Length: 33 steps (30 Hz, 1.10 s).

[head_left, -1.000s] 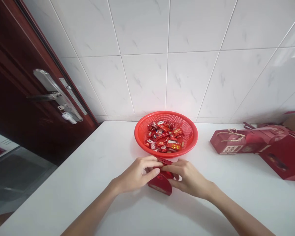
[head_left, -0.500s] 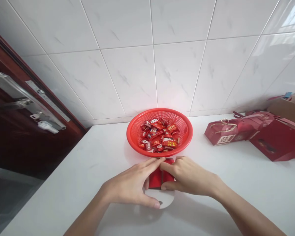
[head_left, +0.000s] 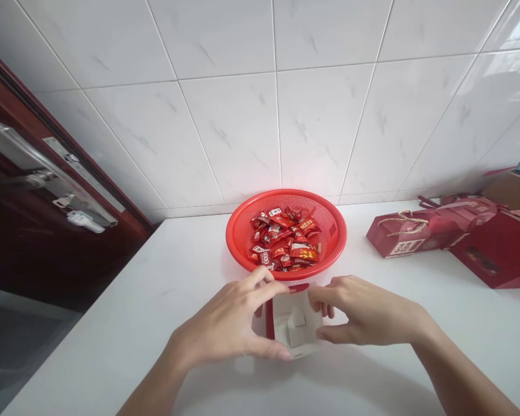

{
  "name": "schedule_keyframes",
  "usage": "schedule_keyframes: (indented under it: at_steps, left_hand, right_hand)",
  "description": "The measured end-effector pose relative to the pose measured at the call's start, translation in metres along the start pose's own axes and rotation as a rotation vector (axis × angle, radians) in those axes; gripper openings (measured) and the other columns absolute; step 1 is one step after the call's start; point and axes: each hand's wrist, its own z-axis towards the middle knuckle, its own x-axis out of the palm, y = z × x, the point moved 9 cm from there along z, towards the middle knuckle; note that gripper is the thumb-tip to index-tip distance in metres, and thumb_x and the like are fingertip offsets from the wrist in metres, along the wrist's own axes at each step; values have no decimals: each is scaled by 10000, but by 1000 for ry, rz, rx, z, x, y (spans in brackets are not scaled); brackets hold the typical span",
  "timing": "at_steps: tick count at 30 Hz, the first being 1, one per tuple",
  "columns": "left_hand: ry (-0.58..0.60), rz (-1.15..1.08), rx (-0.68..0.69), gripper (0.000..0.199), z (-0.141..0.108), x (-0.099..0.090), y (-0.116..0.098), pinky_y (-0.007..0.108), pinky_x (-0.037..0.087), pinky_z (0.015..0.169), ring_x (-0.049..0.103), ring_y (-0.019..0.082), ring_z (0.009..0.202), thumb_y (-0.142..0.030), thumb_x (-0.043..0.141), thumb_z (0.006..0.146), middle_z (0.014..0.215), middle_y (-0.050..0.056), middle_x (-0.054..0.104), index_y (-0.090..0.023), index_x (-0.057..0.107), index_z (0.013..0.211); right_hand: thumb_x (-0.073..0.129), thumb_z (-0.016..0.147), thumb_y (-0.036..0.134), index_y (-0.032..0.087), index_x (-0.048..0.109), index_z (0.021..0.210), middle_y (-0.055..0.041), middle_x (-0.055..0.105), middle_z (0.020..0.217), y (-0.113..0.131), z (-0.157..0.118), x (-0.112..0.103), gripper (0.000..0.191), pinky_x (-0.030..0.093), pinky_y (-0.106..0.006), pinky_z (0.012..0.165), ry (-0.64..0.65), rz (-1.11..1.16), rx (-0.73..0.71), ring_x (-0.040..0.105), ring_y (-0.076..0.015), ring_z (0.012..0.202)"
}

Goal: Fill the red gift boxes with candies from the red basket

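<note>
A small carton (head_left: 296, 326), red outside and white inside, stands on the white table with its interior facing up. My left hand (head_left: 234, 318) holds it from the left, the thumb at the near edge and the fingers along the far left side. My right hand (head_left: 359, 312) grips its right side between thumb and fingers. Just beyond the carton is a red mesh basket (head_left: 231, 237) with many red-wrapped candies (head_left: 281, 237) inside.
Red gift boxes with rope handles (head_left: 401, 231) lie at the right, beside a larger red box (head_left: 494, 248). A tiled wall (head_left: 242, 133) runs behind the table (head_left: 169, 289). On the left is a dark red door (head_left: 39, 242) with keys in its lock.
The carton's red surfaces have turned away and its white interior now shows. My right hand has moved right, away from my left hand. The view has shifted slightly.
</note>
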Motion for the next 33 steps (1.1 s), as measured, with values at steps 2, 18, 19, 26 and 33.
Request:
schedule_keyframes:
  at_steps: [2, 18, 19, 26, 33]
  left_hand:
    - [-10, 50, -11, 634, -2, -3, 0, 300, 477, 692, 588, 192, 831, -668, 823, 676, 1095, 11, 572, -280, 678, 1155]
    - [-197, 196, 353, 252, -20, -6, -29, 264, 454, 769, 592, 148, 867, -38, 544, 919, 959, 1, 667, -199, 708, 816]
    - [-183, 222, 361, 271, -20, -3, -30, 274, 454, 769, 591, 152, 844, -21, 526, 917, 922, 1, 669, -201, 712, 837]
    - [-73, 223, 111, 354, -18, 4, -18, 404, 501, 906, 619, 283, 1082, -521, 664, 925, 1217, 50, 644, -267, 688, 1171]
    - [4, 134, 18, 671, -11, 10, -12, 451, 486, 1018, 540, 346, 1264, -633, 739, 808, 1424, 45, 518, -377, 552, 1400]
  right_hand:
    - [710, 836, 269, 198, 616, 912, -36, 709, 835, 0, 0, 1, 140, 412, -278, 641, 36, 4, 15, 635, -200, 745]
    - [673, 880, 313, 217, 596, 929, -25, 706, 891, -6, -1, 9, 133, 419, -281, 653, 81, 46, 44, 630, -196, 776]
    - [669, 883, 317, 218, 597, 939, -26, 710, 901, -6, -1, 9, 135, 422, -284, 658, 82, 44, 46, 636, -199, 783]
    - [674, 902, 371, 224, 643, 994, -33, 721, 884, -2, -1, 8, 176, 422, -286, 643, 57, 9, 2, 644, -204, 741]
    - [679, 915, 391, 247, 659, 1172, -36, 738, 898, 0, -1, 2, 297, 454, -288, 654, -26, 9, -59, 661, -205, 739]
